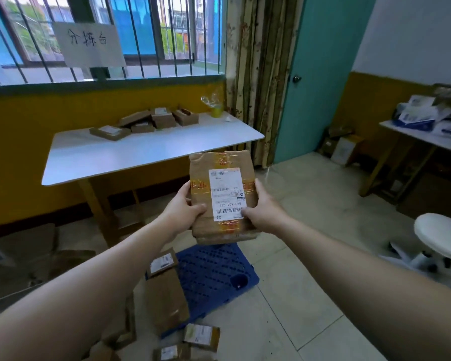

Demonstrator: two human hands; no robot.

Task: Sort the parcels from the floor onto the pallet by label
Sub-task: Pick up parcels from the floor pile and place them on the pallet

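- My left forearm [63, 295] is nearest, reaching forward. The left hand [182, 209] grips the left edge of the held parcel [219, 160], thumb on the top face and fingers underneath.
- The parcel is in the air between both hands, over the far end of the blue pallet [214, 272]. It has not been set down yet.
- The label [225, 194] faces me but the print reads upside down. I judge it best to turn the box round and read it before choosing a spot.
- The right hand [263, 209] grips the right edge, thumb touching the label's lower corner. It should slide off the barcode.
- Below left, a flat brown parcel [167, 300] and a small labelled parcel [162, 263] overlap the pallet's left edge; I cannot tell whether they lie on it or beside it.
- More floor parcels [201, 334] lie near my feet, a tripping risk when I step in.
- Beyond is a white table [141, 152] with stacked boxes [151, 121]. A white stool [440, 235] stands well apart on the right.
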